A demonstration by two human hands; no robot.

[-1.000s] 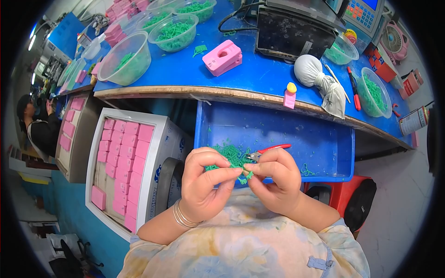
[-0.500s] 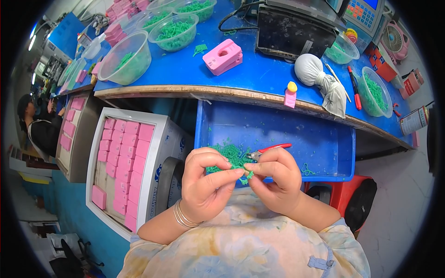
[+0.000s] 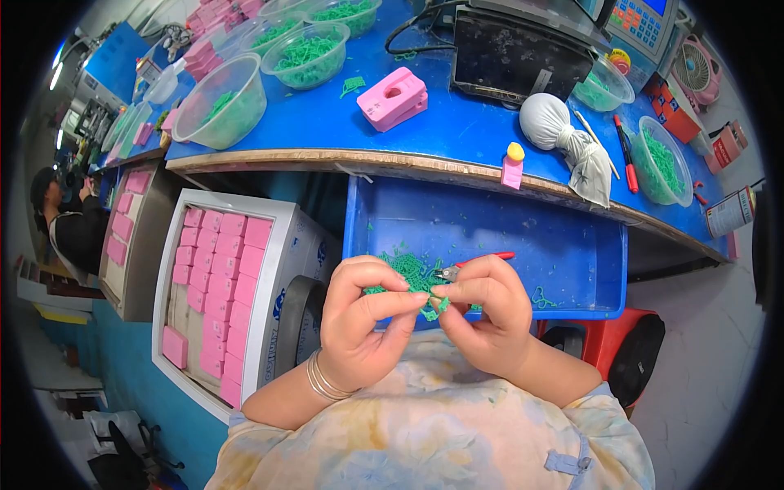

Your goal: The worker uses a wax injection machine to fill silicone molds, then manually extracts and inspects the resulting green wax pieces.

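In front of me, over the near edge of a blue tray [image 3: 531, 237], both hands meet at a small green wire-like piece [image 3: 435, 307]. My left hand [image 3: 363, 322] pinches it between thumb and forefinger, fingers curled. Opposite, my right hand [image 3: 490, 314] has its thumb and forefinger closed on the piece's other side. The fingertips hide much of its shape. Just beyond lies a heap of similar green pieces [image 3: 406, 265] in the tray. Red-handled cutters [image 3: 448, 273] rest beside the heap, partly behind my right hand.
On the blue table [image 3: 310, 122] stand clear bowls of green pieces [image 3: 309, 57], a pink block [image 3: 394, 100], a white cloth bundle [image 3: 555, 135] and a red marker [image 3: 627, 159]. Left of me, a white-framed box [image 3: 269, 269] holds pink blocks [image 3: 214, 306]. A person [image 3: 77, 229] works at far left.
Both hands stay together, with only slight finger shifts. The green piece has turned a little between the fingertips, and my right hand covers more of the cutters' handles.
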